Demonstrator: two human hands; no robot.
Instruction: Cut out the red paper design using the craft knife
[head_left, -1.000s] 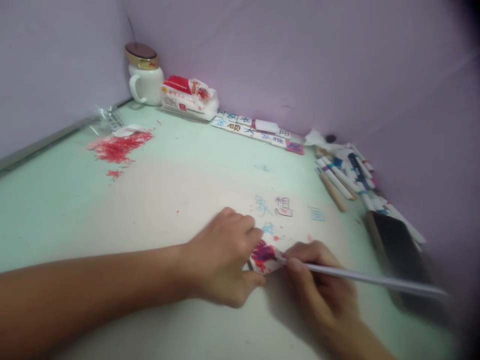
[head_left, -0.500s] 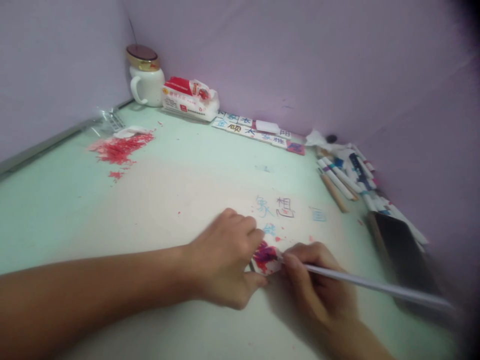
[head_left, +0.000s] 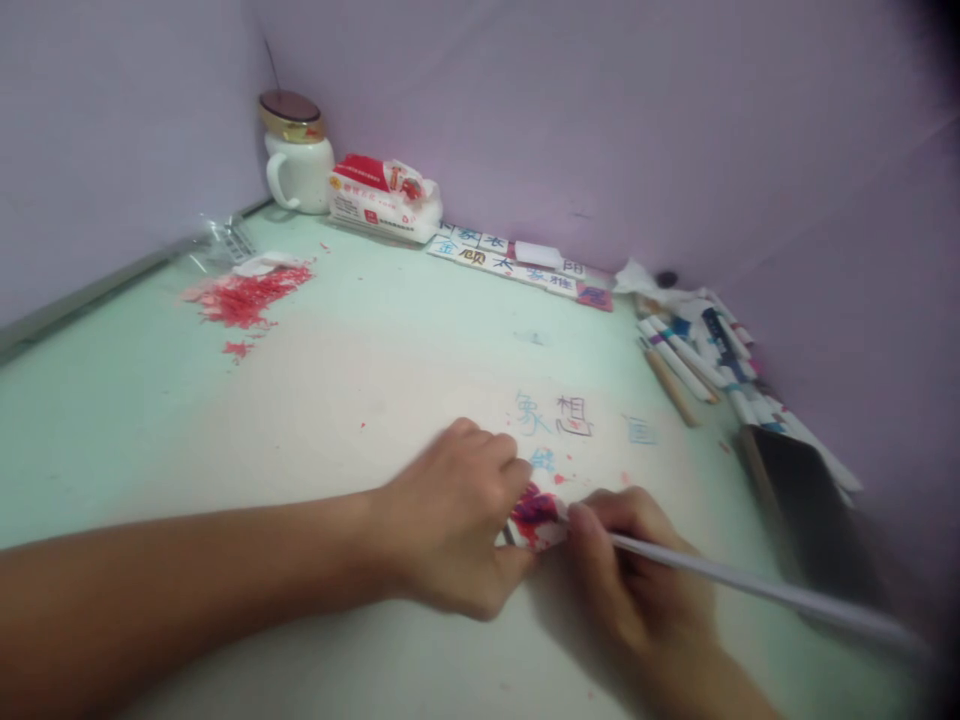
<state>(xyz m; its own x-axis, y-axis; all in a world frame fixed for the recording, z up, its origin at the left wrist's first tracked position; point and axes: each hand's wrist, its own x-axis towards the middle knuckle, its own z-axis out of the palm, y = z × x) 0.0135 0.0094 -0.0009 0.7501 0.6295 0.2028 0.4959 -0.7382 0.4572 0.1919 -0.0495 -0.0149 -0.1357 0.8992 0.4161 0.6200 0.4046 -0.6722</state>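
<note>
Head view, count: we see two hands, one small stained block (head_left: 534, 515), one long pale stick (head_left: 750, 585), one lidded mug (head_left: 298, 160), one packet (head_left: 382, 198) and one heap of red crumbs (head_left: 251, 295).
Left hand (head_left: 457, 520): curled, with fingers and thumb pinching the block against the worktop (head_left: 337, 380).
Right hand (head_left: 637, 570): closed round the stick, whose tip meets the block's right edge.
Block: near the middle of the worktop, between both hands, red and purple on top.
Around: inked characters (head_left: 555, 415) lie just beyond the block. Lettered tiles (head_left: 517, 265) and pens (head_left: 705, 350) line the far wall. A dark slab (head_left: 810, 510) lies at right, near the stick's far end.
</note>
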